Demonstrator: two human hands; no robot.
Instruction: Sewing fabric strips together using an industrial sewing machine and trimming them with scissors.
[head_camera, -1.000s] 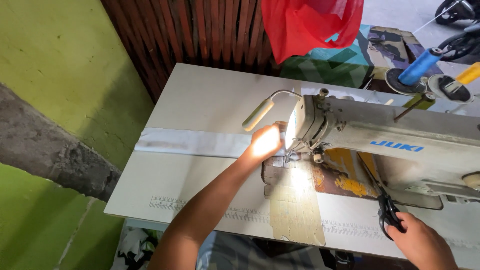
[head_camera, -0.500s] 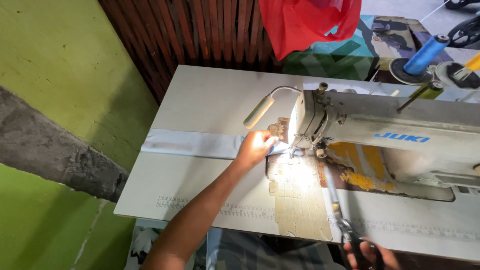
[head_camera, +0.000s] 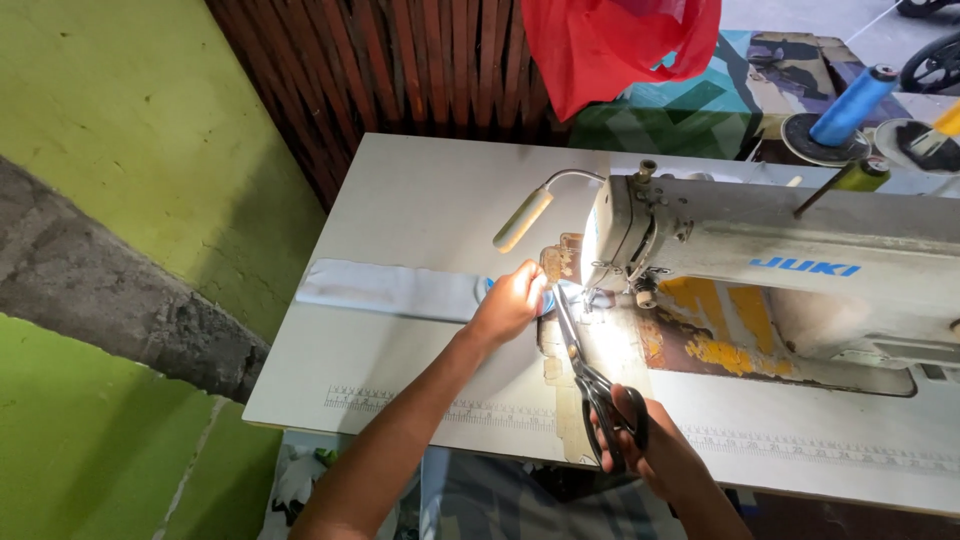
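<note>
The left hand (head_camera: 512, 300) pinches the end of a long, flat strip of pale grey fabric (head_camera: 385, 288), which lies leftward across the smooth white table (head_camera: 420, 200), close to the needle of the cream metal sewing machine (head_camera: 790, 270). The right hand (head_camera: 650, 440) grips black-handled scissors (head_camera: 590, 375) by their loops; the slim steel blades reach far toward the lit needle area. A red cloth (head_camera: 610, 45) hangs at the far edge.

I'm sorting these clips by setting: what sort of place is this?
Probably a small sewing or tailoring workshop. An industrial sewing machine sits on a white work table, thread cones stand behind it, and the right hand points scissors at the strip of grey fabric under the left hand.
</note>
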